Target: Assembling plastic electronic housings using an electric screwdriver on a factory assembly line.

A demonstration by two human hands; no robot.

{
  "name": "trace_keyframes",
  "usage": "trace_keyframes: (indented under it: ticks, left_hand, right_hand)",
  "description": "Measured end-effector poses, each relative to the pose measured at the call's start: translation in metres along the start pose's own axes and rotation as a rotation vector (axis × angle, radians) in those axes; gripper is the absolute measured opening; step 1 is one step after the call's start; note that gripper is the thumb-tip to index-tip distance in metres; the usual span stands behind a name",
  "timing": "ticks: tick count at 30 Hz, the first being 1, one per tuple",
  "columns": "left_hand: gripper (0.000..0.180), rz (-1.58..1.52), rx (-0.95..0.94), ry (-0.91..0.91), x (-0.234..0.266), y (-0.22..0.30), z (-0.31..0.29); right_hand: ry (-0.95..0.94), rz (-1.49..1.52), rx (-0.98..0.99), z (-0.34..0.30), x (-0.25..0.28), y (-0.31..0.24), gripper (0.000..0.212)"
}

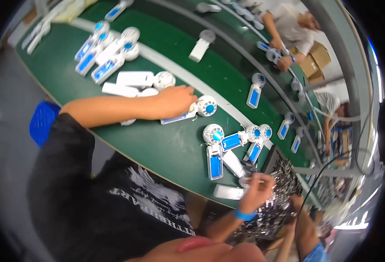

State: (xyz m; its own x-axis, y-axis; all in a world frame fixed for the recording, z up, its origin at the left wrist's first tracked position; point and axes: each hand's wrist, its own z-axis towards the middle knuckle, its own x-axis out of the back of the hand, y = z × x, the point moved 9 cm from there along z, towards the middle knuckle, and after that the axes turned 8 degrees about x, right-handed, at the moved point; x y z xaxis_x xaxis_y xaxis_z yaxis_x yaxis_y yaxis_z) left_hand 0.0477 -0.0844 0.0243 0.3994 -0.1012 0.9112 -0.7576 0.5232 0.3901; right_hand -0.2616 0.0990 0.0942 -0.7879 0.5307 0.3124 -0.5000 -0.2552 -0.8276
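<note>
My left hand point(175, 103) reaches across the green bench with its fingers curled over a white handheld fan point(207, 106). The fan's round head shows past my fingertips, and part of its open handle shows below the hand; its neck is hidden. My right hand point(257, 191), with a blue wristband, is raised beside a heap of small metal parts point(284, 183). Its fingers are bent together, and what they hold is too small to make out. Close to it are a fan with a blue panel in its handle point(215, 163) and a white handle cover point(228, 192).
More fans point(107, 65) lie grouped at the far left. Single fans point(254, 94) rest on the dark green belt point(231, 65) beyond a pale strip. Another person's hands point(284, 61) work across the belt. A blue-sleeved arm point(306, 227) is at right. A blue bin point(44, 122) stands left.
</note>
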Motion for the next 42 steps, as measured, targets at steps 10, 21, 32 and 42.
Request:
trace_keyframes:
  ticks: [10, 21, 32, 42]
  left_hand:
    - [0.022, -0.370, 0.001, -0.076, 0.007, -0.028, 0.020]
    - [0.018, -0.603, -0.140, -0.088, 0.016, -0.008, 0.022]
    - [0.014, -0.631, -0.108, -0.222, 0.014, 0.007, 0.024]
    - [0.014, -0.515, -0.161, -0.194, 0.007, 0.024, 0.007]
  right_hand:
    - [-0.552, -0.419, 0.248, -0.082, -0.206, -0.033, 0.026]
    - [-0.288, 0.315, -0.372, -0.059, -0.210, 0.019, 0.049]
    - [-0.204, 0.752, -0.427, -0.046, -0.245, 0.035, 0.041]
    - [-0.157, 0.617, -0.319, -0.049, -0.241, 0.030, 0.052]
